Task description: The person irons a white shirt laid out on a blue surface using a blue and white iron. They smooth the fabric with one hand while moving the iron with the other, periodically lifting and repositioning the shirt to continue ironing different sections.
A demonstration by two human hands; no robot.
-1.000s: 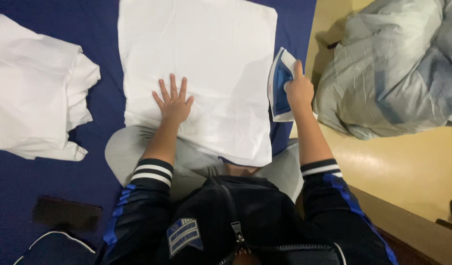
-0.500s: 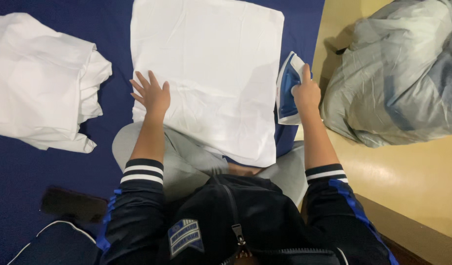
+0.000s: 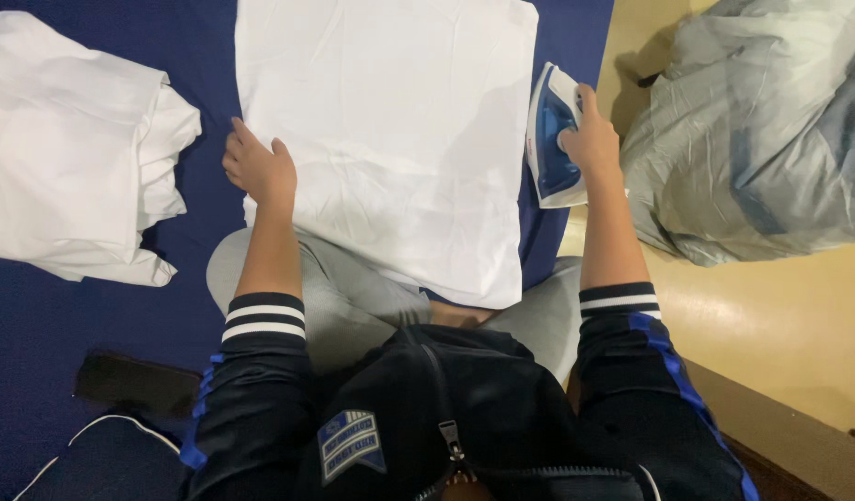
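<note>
- The left hand [image 3: 258, 169] lies at the left edge of the flat white cloth [image 3: 390, 139], fingers curled loosely over that edge and thumb out toward the blue cover; whether it pinches the fabric or only presses on it I cannot tell.
- The right hand [image 3: 590, 144] is clenched around the handle of a blue and white iron [image 3: 553, 139], which stands just off the right edge of the white cloth, its nose pointing away from the person.
- The white cloth lies spread out between the two hands, smooth but for faint creases, its near corner hanging down over the person's lap.
- Both forearms come in from below the cloth, in black sleeves [image 3: 265, 320] with white striped cuffs and blue piping.
- Under the white cloth is a dark blue cover [image 3: 94, 325], which shows to its left and in a narrow strip along its right edge, where the iron stands.
- The person's grey trouser knees [image 3: 344, 297] show just below the cloth's near edge.
- Well to the left of the white cloth, on the blue cover, lies a heap of white laundry [image 3: 70, 139], loosely folded and apart from the left hand.
- To the right of the cloth, beyond the iron, a crumpled grey bundle of fabric [image 3: 752, 139] lies on a yellowish floor [image 3: 771, 325], near the right hand but not touching it.
</note>
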